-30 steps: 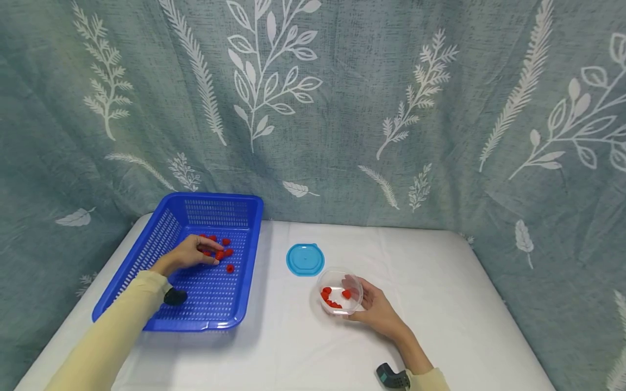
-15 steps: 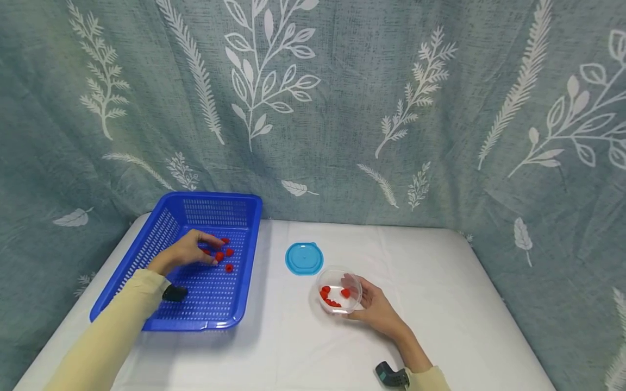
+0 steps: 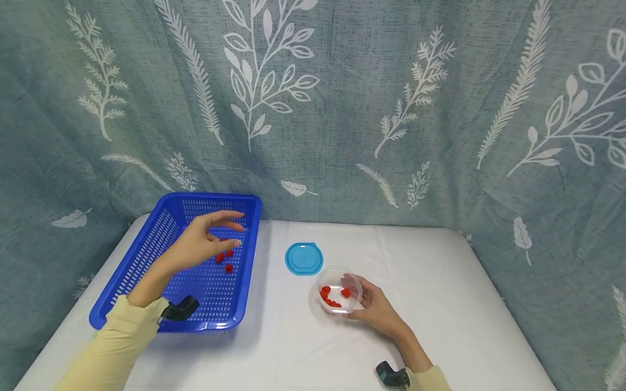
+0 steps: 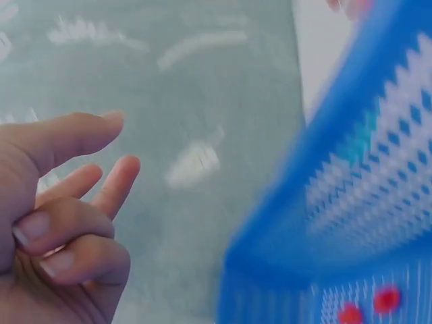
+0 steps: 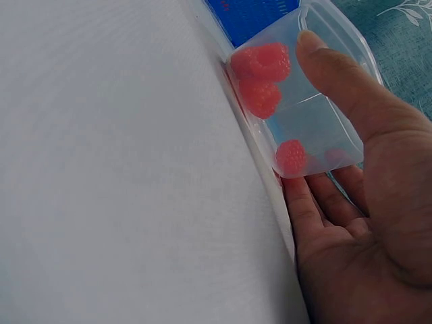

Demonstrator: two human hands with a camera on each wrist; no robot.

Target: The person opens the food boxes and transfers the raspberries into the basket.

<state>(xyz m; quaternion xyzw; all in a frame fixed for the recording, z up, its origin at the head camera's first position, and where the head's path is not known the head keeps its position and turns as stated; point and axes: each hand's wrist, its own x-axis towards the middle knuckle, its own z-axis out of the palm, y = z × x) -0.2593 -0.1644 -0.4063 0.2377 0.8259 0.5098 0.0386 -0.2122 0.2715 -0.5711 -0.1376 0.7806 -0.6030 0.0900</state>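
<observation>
My left hand (image 3: 198, 241) is raised over the blue plastic basket (image 3: 205, 326), thumb and two fingers spread apart with nothing between them. In the left wrist view its other two fingers (image 4: 81, 260) curl against the palm; whether something lies under them is hidden. Several red raspberries (image 3: 229, 268) lie on the basket floor, partly behind this hand. On the table, my right hand (image 3: 379, 309) grips the side of a clear plastic container (image 3: 340, 271). In the right wrist view the thumb presses the outer wall and the fingers reach around below. Several raspberries (image 5: 261, 98) sit inside.
A round light-blue lid (image 3: 304, 259) lies between the basket and the container. White cloth (image 3: 430, 260) covers the table. A green curtain with white leaf prints (image 3: 342, 108) hangs behind it and along both sides.
My left hand has lifted up off the basket floor and shifted slightly right, and its thumb and fingers have spread. The right hand stays on the container.
</observation>
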